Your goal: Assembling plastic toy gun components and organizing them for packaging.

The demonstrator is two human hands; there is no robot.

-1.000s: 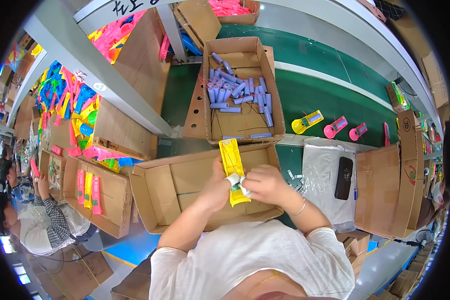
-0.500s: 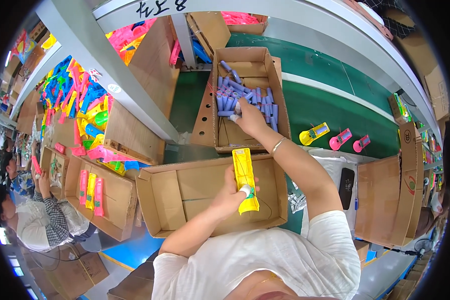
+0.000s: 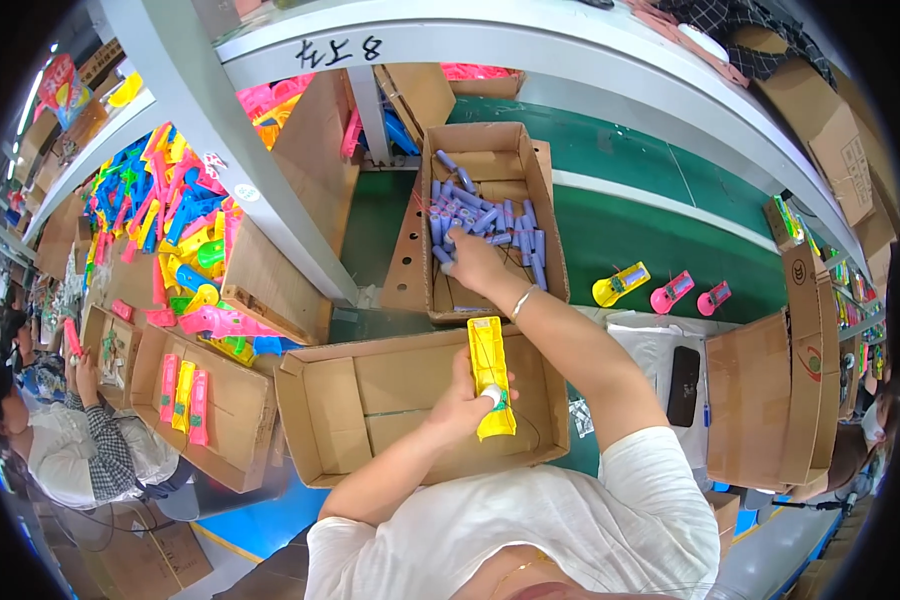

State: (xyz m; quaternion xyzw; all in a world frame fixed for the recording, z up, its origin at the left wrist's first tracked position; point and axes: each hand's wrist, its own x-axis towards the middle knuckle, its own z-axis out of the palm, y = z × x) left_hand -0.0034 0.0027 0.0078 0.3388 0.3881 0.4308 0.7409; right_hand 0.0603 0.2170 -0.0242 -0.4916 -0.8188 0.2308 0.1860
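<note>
At your far left, a co-worker [image 3: 65, 440] holds a pink part [image 3: 73, 337] beside a small cardboard box [image 3: 92, 326] with small greenish pieces in it, too small to make out. Next comes a heap of plastic parts [image 3: 175, 205] in pink, blue, yellow and green, piled against a wooden panel [image 3: 275, 285]. Below it, a shallow cardboard tray [image 3: 235, 445] carries three long casings side by side: two pink with a yellow one [image 3: 183, 396] between.

In front of you lies a long cardboard box [image 3: 320, 410], much of its brown bottom showing. Over its right part your left hand [image 3: 460, 405] is clamped on the yellow housing [image 3: 487, 350], open side up, your white-covered thumb by the green circuit board [image 3: 499, 399] and thin dark wires inside.

Beyond, on the green worktop [image 3: 595, 230], an open carton [image 3: 498, 140] holds loose purple cylindrical batteries [image 3: 485, 215] with red and black wires. Your right hand [image 3: 473, 262] is down among them; you cannot tell whether its fingers have closed on one.

To the right sit a yellow battery-fitted casing [image 3: 622, 284] and two pink shells [image 3: 672, 292], then a black phone [image 3: 683, 385] on white plastic sheeting [image 3: 630, 345], beside a large cardboard carton [image 3: 750, 400].
</note>
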